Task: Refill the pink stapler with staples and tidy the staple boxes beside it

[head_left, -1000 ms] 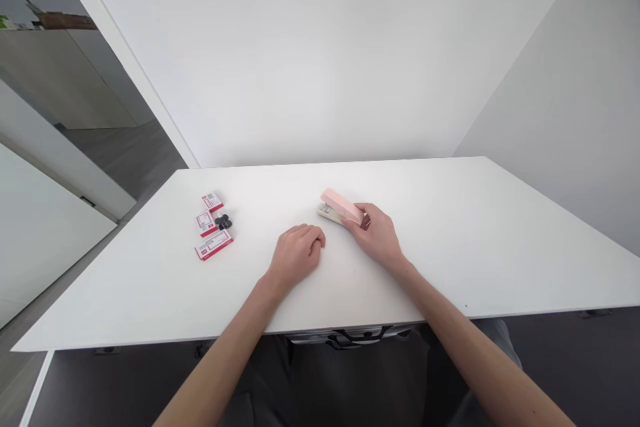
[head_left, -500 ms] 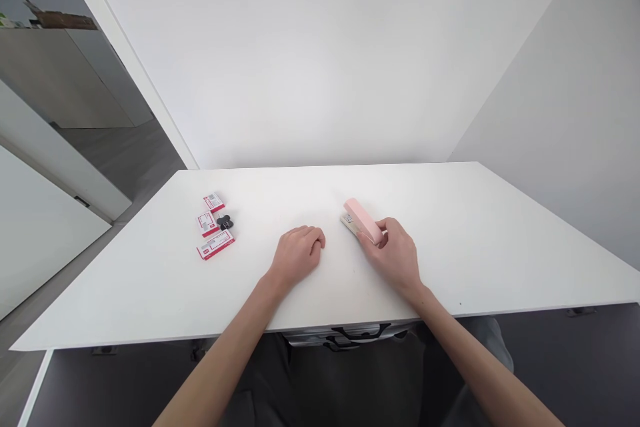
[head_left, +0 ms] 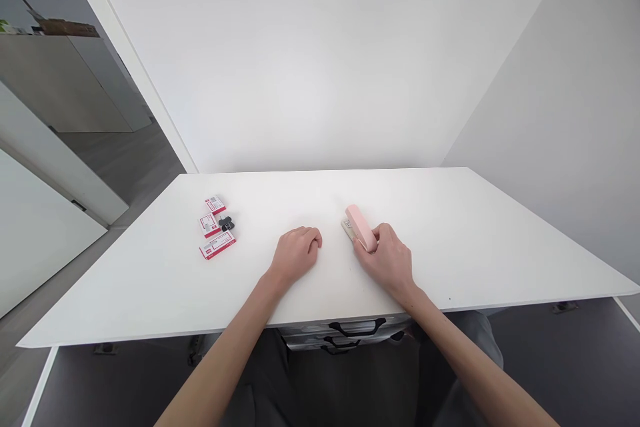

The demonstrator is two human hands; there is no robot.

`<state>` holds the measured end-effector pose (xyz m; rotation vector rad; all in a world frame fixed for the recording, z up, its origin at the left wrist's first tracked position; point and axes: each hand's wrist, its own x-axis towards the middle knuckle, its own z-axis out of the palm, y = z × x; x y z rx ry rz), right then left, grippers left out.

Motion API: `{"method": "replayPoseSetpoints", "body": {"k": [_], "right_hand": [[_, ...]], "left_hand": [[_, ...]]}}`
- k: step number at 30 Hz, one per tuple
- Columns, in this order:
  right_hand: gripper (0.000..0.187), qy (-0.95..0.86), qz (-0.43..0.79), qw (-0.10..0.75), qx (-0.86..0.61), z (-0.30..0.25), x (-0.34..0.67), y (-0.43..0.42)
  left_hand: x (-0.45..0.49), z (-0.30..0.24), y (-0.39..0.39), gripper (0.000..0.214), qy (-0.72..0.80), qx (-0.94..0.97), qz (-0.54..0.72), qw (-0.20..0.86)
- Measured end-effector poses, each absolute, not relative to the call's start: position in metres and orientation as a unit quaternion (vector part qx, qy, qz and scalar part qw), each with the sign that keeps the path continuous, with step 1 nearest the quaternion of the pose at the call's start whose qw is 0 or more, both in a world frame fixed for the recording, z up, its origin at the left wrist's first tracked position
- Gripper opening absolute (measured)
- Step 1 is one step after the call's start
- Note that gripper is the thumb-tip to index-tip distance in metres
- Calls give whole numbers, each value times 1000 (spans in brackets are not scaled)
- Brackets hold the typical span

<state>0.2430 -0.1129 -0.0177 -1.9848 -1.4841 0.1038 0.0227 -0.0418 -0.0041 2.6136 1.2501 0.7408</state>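
Observation:
My right hand [head_left: 387,261] grips the near end of a pink stapler [head_left: 359,227], which rests on the white table [head_left: 450,240] with its far end pointing away from me and slightly left. Resting on the table to the left of the stapler is my left hand [head_left: 295,253], fingers curled into a loose fist with nothing in them. A hand's width of bare table separates the two hands.
At the left of the table lie three small red-and-white boxes [head_left: 216,245] with a small black object [head_left: 226,222] beside them. A dark bag with handles [head_left: 350,332] sits under the table's near edge. White walls close the back and right.
My right hand has drawn the stapler nearer to me and turned it, so it now points away instead of lying crosswise. My left hand has stayed in place.

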Motion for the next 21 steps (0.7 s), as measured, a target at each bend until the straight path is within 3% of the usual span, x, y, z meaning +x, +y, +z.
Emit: {"method": "replayPoseSetpoints", "body": {"k": [8,14,18,21], "right_hand": [[28,-575,38,287,-765,-15,237,-116],[24,-589,35,288,-754,-16,237,-115],[28,-588,57,314,-744,-15,238,-118],[31,-590,95,336,-728,-14,240,-123]], "left_hand": [[9,-5,-63,26,390,891,229,50],[-62,1,-76,22,483,831,255,-104],[-118,2,-81,38,613,729,249,-176],[-144,0,-88,50,653,712,214,-146]]}}
